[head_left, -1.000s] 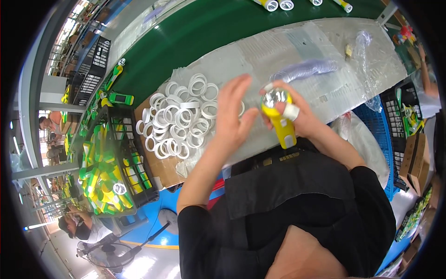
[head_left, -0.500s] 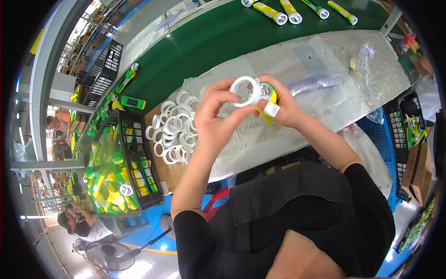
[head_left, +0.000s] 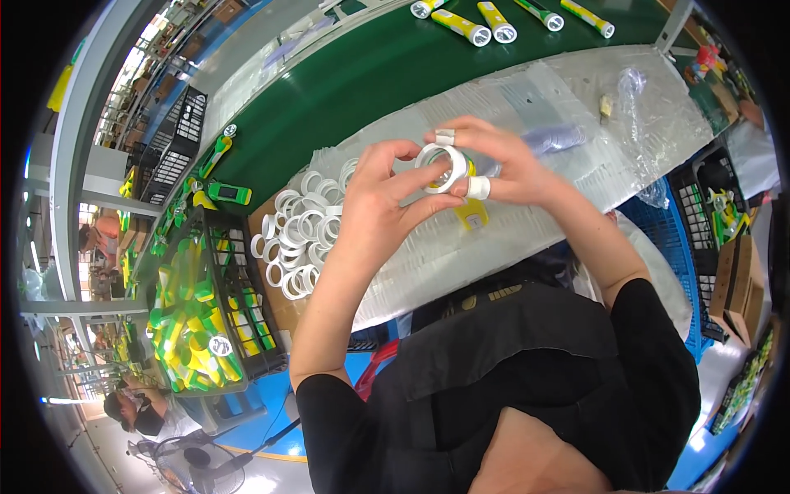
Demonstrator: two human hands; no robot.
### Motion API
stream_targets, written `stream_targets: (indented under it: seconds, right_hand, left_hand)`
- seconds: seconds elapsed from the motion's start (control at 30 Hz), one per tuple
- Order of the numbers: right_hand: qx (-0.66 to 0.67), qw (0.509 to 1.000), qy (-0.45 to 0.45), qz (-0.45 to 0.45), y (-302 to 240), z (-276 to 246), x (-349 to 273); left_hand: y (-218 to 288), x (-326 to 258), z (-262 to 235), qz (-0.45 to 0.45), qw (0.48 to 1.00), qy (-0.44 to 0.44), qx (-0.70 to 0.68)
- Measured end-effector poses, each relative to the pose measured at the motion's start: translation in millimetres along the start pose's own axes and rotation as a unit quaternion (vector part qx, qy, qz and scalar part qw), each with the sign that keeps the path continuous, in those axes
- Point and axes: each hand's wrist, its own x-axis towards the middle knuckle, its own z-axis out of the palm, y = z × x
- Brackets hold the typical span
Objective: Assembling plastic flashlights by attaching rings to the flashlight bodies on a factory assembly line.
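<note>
My left hand (head_left: 374, 198) pinches a white plastic ring (head_left: 459, 163), with one finger reaching across its opening. Directly behind the ring, my right hand (head_left: 510, 165) grips a yellow flashlight (head_left: 472, 216); its lower body shows beneath the fingers, and the ring largely covers its head. The ring is against or just in front of the flashlight's head; I cannot tell whether it is seated. White tape wraps two fingers of my right hand. Left of my left hand, many loose white rings (head_left: 310, 224) are heaped on cardboard (head_left: 284, 315).
Several flashlights (head_left: 497, 23) lie on the green belt (head_left: 362, 74) beyond the plastic-covered worktop (head_left: 395, 288). A black crate (head_left: 247, 362) of yellow and green flashlight parts stands left. A stack of clear discs (head_left: 553, 138) lies right of my hands. Another person (head_left: 148, 407) is at far left.
My left hand has brought the ring in line with the flashlight's head. The right hand's fingers have come round to the ring's edge, and the view has shifted slightly.
</note>
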Motion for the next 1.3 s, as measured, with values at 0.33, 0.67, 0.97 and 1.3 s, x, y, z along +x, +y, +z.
stream_targets:
  seconds: [0.33,0.67,0.97,1.3]
  right_hand:
    - [-0.277,0.910,-0.305,0.053,-72,-65,52]
    - [-0.296,0.852,-0.404,0.151,-74,-68,71]
    - [-0.376,0.852,-0.260,0.254,-69,-56,48]
    - [-0.355,0.866,-0.328,0.128,-66,-69,53]
  left_hand:
    - [9,15,50,0.004,0.996,0.008,-0.086]
    - [6,20,61,0.004,0.990,0.017,-0.138]
    - [10,26,66,-0.025,0.993,0.017,-0.110]
    - [1,25,70,-0.005,0.987,0.040,-0.153]
